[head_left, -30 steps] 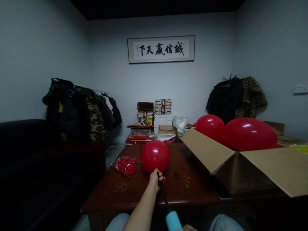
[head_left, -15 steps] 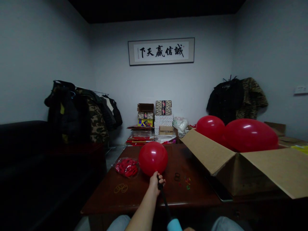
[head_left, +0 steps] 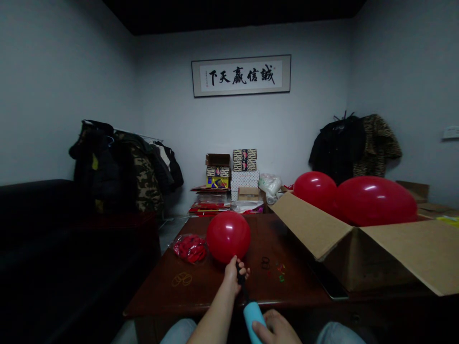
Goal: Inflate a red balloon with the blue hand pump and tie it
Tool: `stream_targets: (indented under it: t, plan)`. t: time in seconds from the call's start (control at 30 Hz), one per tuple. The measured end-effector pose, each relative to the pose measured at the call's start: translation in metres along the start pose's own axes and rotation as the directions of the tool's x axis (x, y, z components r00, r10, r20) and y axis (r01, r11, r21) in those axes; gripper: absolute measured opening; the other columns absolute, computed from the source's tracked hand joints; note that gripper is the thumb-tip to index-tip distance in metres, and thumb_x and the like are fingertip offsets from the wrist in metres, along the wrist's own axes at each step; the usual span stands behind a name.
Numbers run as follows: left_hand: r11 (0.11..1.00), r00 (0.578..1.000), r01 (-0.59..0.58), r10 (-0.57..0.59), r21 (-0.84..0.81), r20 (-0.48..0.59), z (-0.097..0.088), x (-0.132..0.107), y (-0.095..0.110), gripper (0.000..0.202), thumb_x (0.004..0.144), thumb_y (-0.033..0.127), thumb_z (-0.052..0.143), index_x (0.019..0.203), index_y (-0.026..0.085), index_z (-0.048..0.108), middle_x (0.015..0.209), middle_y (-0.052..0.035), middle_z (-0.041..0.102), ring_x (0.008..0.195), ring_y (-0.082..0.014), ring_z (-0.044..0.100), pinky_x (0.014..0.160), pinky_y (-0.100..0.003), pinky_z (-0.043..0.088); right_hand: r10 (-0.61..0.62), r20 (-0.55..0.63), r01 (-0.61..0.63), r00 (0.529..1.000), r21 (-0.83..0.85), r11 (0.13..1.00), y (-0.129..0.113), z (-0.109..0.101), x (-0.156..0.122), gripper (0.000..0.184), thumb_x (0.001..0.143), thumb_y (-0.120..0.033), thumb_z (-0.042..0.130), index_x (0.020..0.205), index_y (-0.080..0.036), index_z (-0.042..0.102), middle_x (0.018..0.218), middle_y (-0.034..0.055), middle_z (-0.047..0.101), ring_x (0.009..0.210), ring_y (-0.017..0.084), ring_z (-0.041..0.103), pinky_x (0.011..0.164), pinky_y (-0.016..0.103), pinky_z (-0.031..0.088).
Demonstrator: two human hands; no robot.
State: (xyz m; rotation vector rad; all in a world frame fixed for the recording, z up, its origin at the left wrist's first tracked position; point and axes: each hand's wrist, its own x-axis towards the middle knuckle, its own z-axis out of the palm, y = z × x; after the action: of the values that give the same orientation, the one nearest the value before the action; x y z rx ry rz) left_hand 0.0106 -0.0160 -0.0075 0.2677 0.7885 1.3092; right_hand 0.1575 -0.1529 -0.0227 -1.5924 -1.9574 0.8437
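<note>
My left hand is closed round the neck of a red balloon where it sits on the black nozzle of a hand pump. The balloon is partly blown up and hovers over the dark wooden table. My right hand grips the pump's light blue handle at the bottom edge of the view, between my knees.
An open cardboard box on the right holds two big red balloons. A clear bag of flat red balloons, rubber bands and small coloured bits lie on the table. Coats, a dark sofa and stacked boxes line the walls.
My right hand has come up into view with the blue pump handle, pushed toward the balloon. The balloon and my left hand stayed nearly in place.
</note>
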Motion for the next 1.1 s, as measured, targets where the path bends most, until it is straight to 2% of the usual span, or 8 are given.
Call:
stream_targets:
  t: [0.13, 0.3, 0.5, 0.63, 0.7, 0.87, 0.93, 1.1]
  plan:
    - [0.999, 1.000, 0.014, -0.014, 0.029, 0.019, 0.001, -0.002, -0.007, 0.026, 0.092, 0.034, 0.043, 0.070, 0.020, 0.040, 0.048, 0.0097, 0.040, 0.033, -0.0043, 0.032, 0.059, -0.028, 0.048, 0.020, -0.073, -0.023, 0.997, -0.034, 0.999, -0.015, -0.006, 0.020, 0.044, 0.083, -0.050, 0.045, 0.084, -0.011, 0.064, 0.093, 0.0123, 0.066, 0.090, 0.022, 0.060, 0.082, 0.029, 0.039]
    - [0.997, 1.000, 0.013, -0.015, 0.075, 0.027, -0.002, -0.001, -0.011, 0.026, 0.092, 0.035, 0.042, 0.070, 0.020, 0.039, 0.047, 0.0090, 0.041, 0.033, -0.0052, 0.033, 0.058, -0.028, 0.048, 0.053, -0.143, -0.064, 0.988, -0.073, 0.995, -0.027, -0.003, 0.035, 0.042, 0.082, -0.050, 0.047, 0.086, -0.011, 0.062, 0.092, 0.0138, 0.065, 0.089, 0.024, 0.061, 0.078, 0.030, 0.041]
    - [0.994, 0.999, 0.021, -0.025, 0.108, 0.041, -0.008, 0.004, -0.011, 0.027, 0.091, 0.037, 0.044, 0.070, 0.020, 0.040, 0.047, 0.0092, 0.041, 0.033, -0.0049, 0.032, 0.058, -0.029, 0.049, 0.054, -0.110, -0.063, 0.992, -0.083, 0.995, -0.022, 0.008, 0.037, 0.044, 0.083, -0.050, 0.045, 0.084, -0.011, 0.064, 0.092, 0.0146, 0.067, 0.089, 0.023, 0.063, 0.079, 0.028, 0.043]
    - [0.994, 0.998, 0.031, -0.036, 0.108, 0.043, -0.008, 0.009, -0.015, 0.028, 0.091, 0.039, 0.043, 0.070, 0.020, 0.040, 0.047, 0.0089, 0.042, 0.034, -0.0046, 0.032, 0.060, -0.029, 0.050, 0.046, -0.094, -0.057, 0.995, -0.121, 0.991, -0.021, 0.006, 0.041, 0.045, 0.085, -0.047, 0.042, 0.094, -0.009, 0.065, 0.099, 0.0166, 0.067, 0.096, 0.026, 0.063, 0.084, 0.031, 0.044]
    - [0.993, 0.999, 0.035, -0.040, 0.110, 0.038, -0.006, 0.013, -0.018, 0.029, 0.091, 0.040, 0.043, 0.070, 0.020, 0.040, 0.047, 0.0089, 0.042, 0.034, -0.0047, 0.032, 0.061, -0.031, 0.050, 0.048, -0.090, -0.063, 0.995, -0.167, 0.984, -0.023, 0.005, 0.043, 0.047, 0.086, -0.045, 0.040, 0.100, -0.009, 0.066, 0.103, 0.0176, 0.066, 0.101, 0.028, 0.061, 0.090, 0.037, 0.043]
    - [0.992, 1.000, 0.000, -0.002, 0.129, 0.013, 0.004, 0.027, -0.018, 0.028, 0.093, 0.037, 0.038, 0.070, 0.021, 0.039, 0.045, 0.0096, 0.040, 0.032, -0.0052, 0.031, 0.062, -0.033, 0.051, 0.082, -0.141, -0.126, 0.986, -0.332, 0.935, -0.027, 0.003, 0.050, 0.049, 0.086, -0.045, 0.037, 0.108, -0.012, 0.067, 0.131, 0.0173, 0.055, 0.130, 0.035, 0.040, 0.109, 0.056, 0.022]
    - [0.990, 1.000, -0.029, 0.028, 0.135, 0.009, 0.010, 0.033, -0.016, 0.027, 0.093, 0.036, 0.038, 0.070, 0.021, 0.039, 0.044, 0.0098, 0.040, 0.031, -0.0053, 0.031, 0.063, -0.033, 0.051, 0.076, -0.159, -0.134, 0.984, -0.388, 0.912, -0.027, 0.001, 0.051, 0.052, 0.085, -0.046, 0.037, 0.110, -0.011, 0.066, 0.137, 0.0169, 0.050, 0.135, 0.035, 0.033, 0.111, 0.057, 0.018]
    - [0.987, 0.996, -0.087, 0.090, 0.133, -0.017, 0.024, 0.052, -0.006, 0.027, 0.093, 0.036, 0.037, 0.071, 0.021, 0.039, 0.044, 0.0101, 0.040, 0.031, -0.0053, 0.032, 0.063, -0.032, 0.051, 0.011, -0.208, -0.112, 0.978, -0.481, 0.869, -0.014, -0.006, 0.053, 0.048, 0.082, -0.044, 0.044, 0.106, -0.011, 0.069, 0.138, 0.0156, 0.049, 0.138, 0.034, 0.028, 0.113, 0.057, 0.013]
